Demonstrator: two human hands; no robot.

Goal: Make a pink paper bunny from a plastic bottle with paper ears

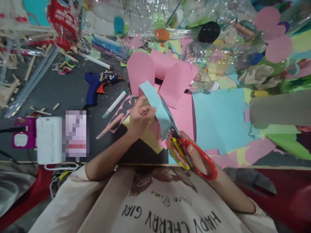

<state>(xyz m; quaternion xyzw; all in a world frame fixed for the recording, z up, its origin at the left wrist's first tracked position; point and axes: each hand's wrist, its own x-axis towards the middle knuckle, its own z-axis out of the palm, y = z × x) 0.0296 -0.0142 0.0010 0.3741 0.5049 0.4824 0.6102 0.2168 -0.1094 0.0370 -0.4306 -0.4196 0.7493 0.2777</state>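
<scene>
My left hand (140,117) is closed in a pinch on a strip of light blue paper (156,108), held up over the table. My right hand (194,153) grips red and yellow scissors (188,150) with fingers through the handles. The blades (170,118) point up and left and bite into the blue strip's right edge. Behind the strip stands a pink paper shape with rounded lobes (157,72). Pink, yellow and black paper sheets lie under my hands.
A blue glue gun (96,85) and a white marker (114,104) lie at left on the dark table. A white power bank (48,139) sits at the near left edge. Clear plastic bottles (150,16) and coloured paper scraps (218,116) crowd the back and right.
</scene>
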